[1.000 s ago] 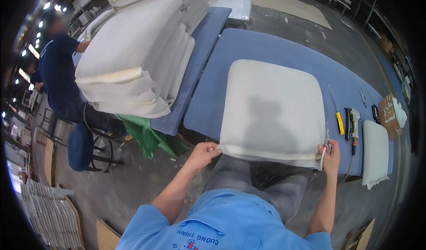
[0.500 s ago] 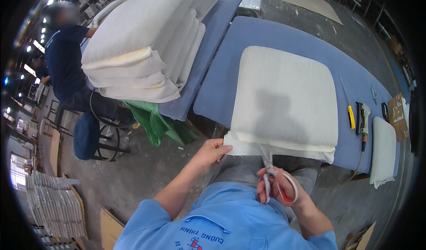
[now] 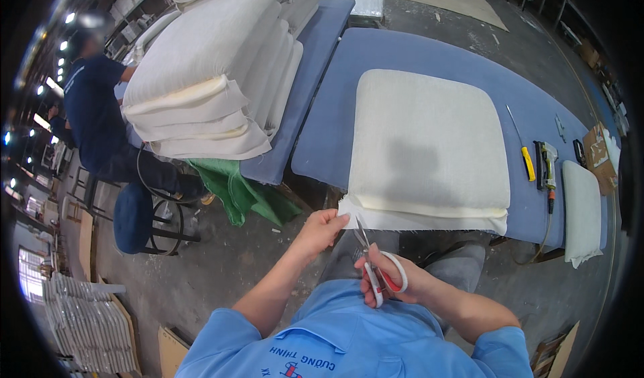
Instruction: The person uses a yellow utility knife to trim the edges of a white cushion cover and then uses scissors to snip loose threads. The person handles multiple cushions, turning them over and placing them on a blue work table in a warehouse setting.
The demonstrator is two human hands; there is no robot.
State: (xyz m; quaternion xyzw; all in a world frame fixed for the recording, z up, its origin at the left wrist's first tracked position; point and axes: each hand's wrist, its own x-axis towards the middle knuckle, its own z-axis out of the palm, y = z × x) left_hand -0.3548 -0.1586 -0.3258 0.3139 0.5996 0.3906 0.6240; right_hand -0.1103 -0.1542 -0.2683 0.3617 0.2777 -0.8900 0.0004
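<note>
A cream fabric-covered seat cushion (image 3: 429,136) lies on the blue-topped table, with a loose fabric flap (image 3: 429,221) hanging past the near edge. My left hand (image 3: 320,232) pinches the left corner of that flap between thumb and fingers. In my right hand (image 3: 389,277) is a pair of scissors (image 3: 374,284) with white and red handles. The blades point up and away from me and meet the flap's edge close to my left thumb. They look slightly parted.
To the left, stacked cushions (image 3: 201,63) stand on another blue table. A person in dark clothes (image 3: 100,103) works beyond them, near a round stool (image 3: 133,217). On the right lie a yellow-handled screwdriver (image 3: 528,163), an air staple gun (image 3: 549,170), a small padded piece (image 3: 581,207) and a cardboard box (image 3: 599,156).
My right hand has carried the scissors left along the flap, toward my left hand. My left hand keeps its pinch on the corner.
</note>
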